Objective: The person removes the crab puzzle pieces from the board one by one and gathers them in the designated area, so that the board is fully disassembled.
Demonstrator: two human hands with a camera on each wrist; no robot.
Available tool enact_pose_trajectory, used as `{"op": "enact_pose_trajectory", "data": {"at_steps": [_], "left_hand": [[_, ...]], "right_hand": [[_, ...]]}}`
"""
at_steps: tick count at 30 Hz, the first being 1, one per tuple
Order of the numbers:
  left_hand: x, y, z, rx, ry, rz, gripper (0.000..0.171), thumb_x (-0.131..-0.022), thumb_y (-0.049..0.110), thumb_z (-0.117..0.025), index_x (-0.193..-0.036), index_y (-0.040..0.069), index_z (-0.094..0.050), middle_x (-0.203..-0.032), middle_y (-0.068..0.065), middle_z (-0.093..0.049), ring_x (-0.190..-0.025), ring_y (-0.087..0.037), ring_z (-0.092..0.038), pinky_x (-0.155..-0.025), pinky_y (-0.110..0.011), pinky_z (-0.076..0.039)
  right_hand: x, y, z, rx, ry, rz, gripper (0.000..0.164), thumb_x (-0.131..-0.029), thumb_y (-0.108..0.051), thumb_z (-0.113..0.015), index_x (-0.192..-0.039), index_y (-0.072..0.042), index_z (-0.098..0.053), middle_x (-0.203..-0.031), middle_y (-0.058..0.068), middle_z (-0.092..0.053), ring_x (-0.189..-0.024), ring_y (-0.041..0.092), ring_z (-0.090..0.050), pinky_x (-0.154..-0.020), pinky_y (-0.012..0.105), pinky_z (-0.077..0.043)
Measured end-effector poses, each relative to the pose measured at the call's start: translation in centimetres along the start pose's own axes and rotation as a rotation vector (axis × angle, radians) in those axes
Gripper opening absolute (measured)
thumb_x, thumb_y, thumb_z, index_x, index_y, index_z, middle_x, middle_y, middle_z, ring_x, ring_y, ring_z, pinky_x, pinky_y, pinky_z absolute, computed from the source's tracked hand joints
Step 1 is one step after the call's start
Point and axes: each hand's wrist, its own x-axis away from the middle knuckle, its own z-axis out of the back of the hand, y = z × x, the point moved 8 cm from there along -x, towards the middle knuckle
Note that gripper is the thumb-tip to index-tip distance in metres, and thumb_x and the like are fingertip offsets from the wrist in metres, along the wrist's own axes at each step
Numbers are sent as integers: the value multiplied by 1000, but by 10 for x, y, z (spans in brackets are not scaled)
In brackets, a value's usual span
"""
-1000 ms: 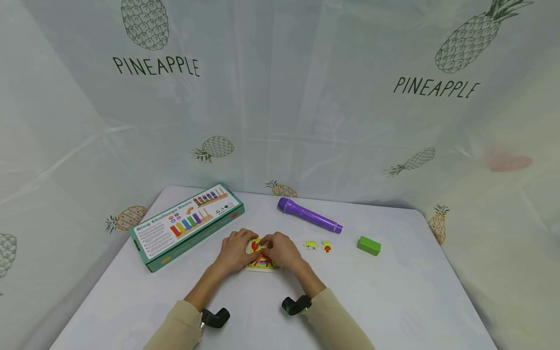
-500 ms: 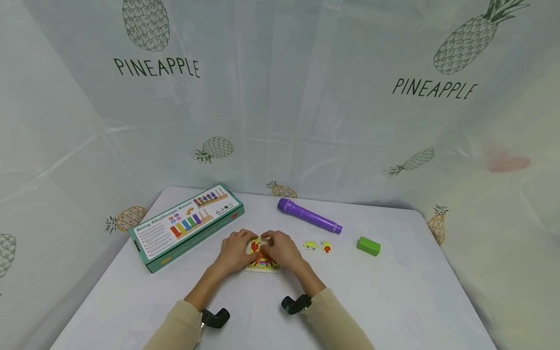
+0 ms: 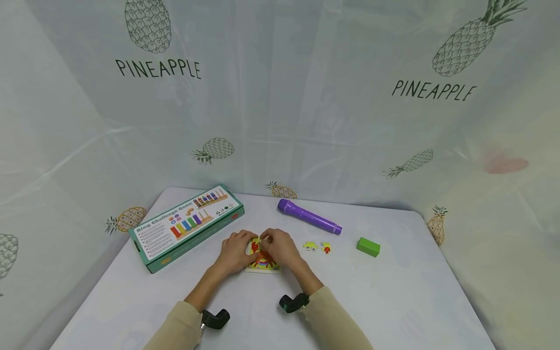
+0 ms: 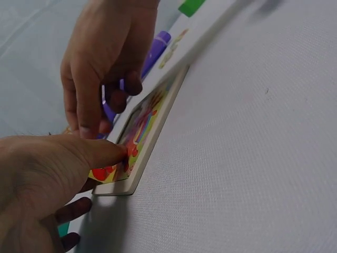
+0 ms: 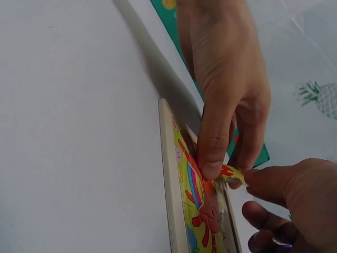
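A small puzzle board [image 3: 263, 266] with a pale wooden rim lies between the hands, showing a red cartoon figure and rainbow stripes. My left hand [image 3: 234, 252] grips its left side, the thumb pressing on the picture in the left wrist view. A yellow-and-red puzzle piece [image 5: 231, 175] stands tilted above the board, close by the left thumb. My right hand [image 3: 282, 248] reaches over the board's top edge and pinches that piece's edge at the fingertips; part of the grip is hidden. Two loose pieces lie right of the board: a yellow one [image 3: 310, 246] and a yellow-and-red one [image 3: 326, 248].
Behind the left hand lies a green Ring Challenge Game box [image 3: 188, 226]. A purple toy microphone [image 3: 309, 216] lies at the back, with a green block [image 3: 368, 247] to the right. A pineapple-printed curtain [image 3: 306, 97] hangs behind the white table [image 3: 393, 301].
The right hand has shifted very slightly up and to the left at the board's top edge. The left hand and the loose things have stayed in place.
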Motion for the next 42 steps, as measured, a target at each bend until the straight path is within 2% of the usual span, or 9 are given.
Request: {"op": "enact_pose_trajectory", "data": {"at_steps": [7, 12, 17, 23, 28, 34, 42], "left_hand": [[1, 1, 2, -7, 7, 2, 50, -84, 39, -80, -127, 18, -65, -129, -3, -61, -120, -33, -51, -101, -62, -36], [2, 3, 3, -15, 8, -6, 50, -84, 38, -80, -126, 17, -65, -129, -4, -61, -120, -33, -51, -100, -62, -37], [2, 2, 2, -23, 8, -15, 52, -84, 39, -80, -128, 15, -64, -132, -6, -60, -121, -34, -51, -101, -62, -37], [1, 0, 1, -7, 14, -25, 51, -84, 39, -80, -128, 15, -65, -131, -5, -60, -120, -33, -51, -100, -62, -36], [1, 0, 0, -2, 3, -20, 50, -85, 39, -79, -127, 16, -65, -131, -4, -60, -119, -32, -51, -100, -61, -36], [2, 2, 2, 1, -2, -9, 51, -85, 39, -79, -128, 16, -65, -131, -4, -60, -120, -33, -50, -101, -61, -35], [3, 4, 3, -13, -1, -17, 51, -85, 39, -79, -128, 16, -65, -131, -4, -60, -120, -33, -51, -100, -60, -36]], "right_hand": [[0, -5, 1, -20, 57, -4, 7, -95, -26, -70, -94, -19, -69, -80, -9, -64, -74, 11, -56, -69, 28, -46], [0, -5, 3, -61, 61, -8, 7, -95, -25, -69, -95, -18, -69, -83, -7, -66, -72, 11, -57, -65, 27, -48], [1, -4, 14, -97, 82, 21, 9, -95, -24, -70, -96, -15, -70, -87, -4, -69, -71, 11, -59, -60, 25, -48], [7, 1, 34, -99, 108, 42, 8, -94, -25, -71, -94, -17, -71, -86, -5, -69, -79, 11, -60, -65, 26, -48], [13, 12, 55, -127, 140, 43, 9, -92, -23, -74, -94, -15, -71, -84, -4, -71, -78, 12, -63, -63, 28, -48], [17, 32, 75, -130, 160, 8, 20, -92, -21, -73, -109, -9, -74, -88, -2, -73, -79, 14, -63, -65, 29, -49], [24, 57, 85, -101, 128, -72, 10, -93, -22, -72, -99, -15, -78, -91, -2, -73, -79, 17, -60, -63, 30, -49]]}}
